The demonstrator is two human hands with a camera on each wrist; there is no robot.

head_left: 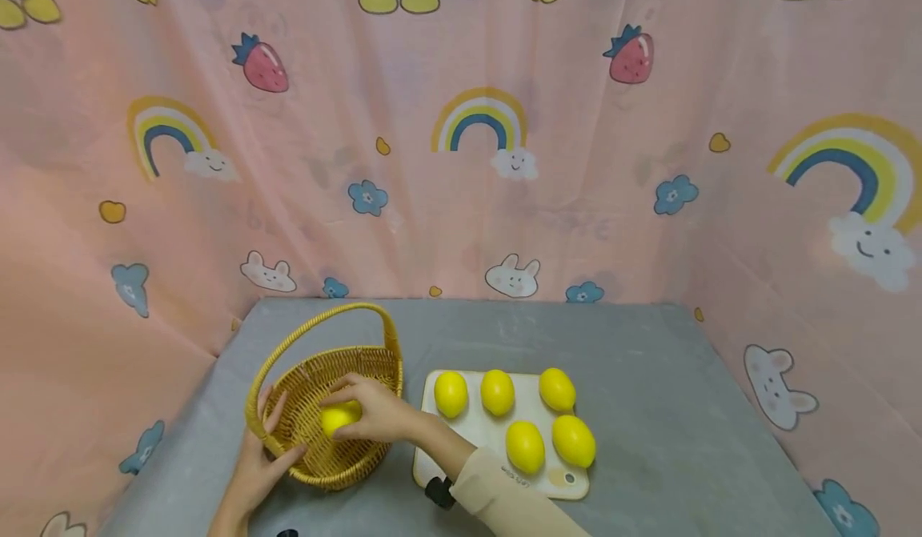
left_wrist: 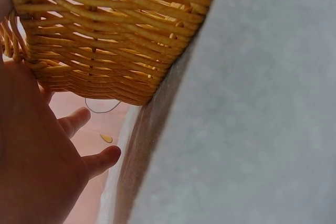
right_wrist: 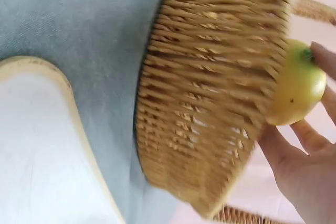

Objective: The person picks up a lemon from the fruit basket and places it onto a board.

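Observation:
A yellow lemon is held between the thumb and fingers of my right hand, over the inside of the wicker basket. The right wrist view shows this lemon at the basket's rim, with a green patch near its end. My left hand grips the near left rim of the basket beside the handle's base. In the left wrist view, two fingers of that hand stick out beside the woven wall. Several more lemons lie on a white cutting board right of the basket.
The basket's tall arched handle rises over its left and far side. Both stand on a grey tabletop. A pink patterned curtain encloses the back and sides. My right forearm crosses the board's near left part.

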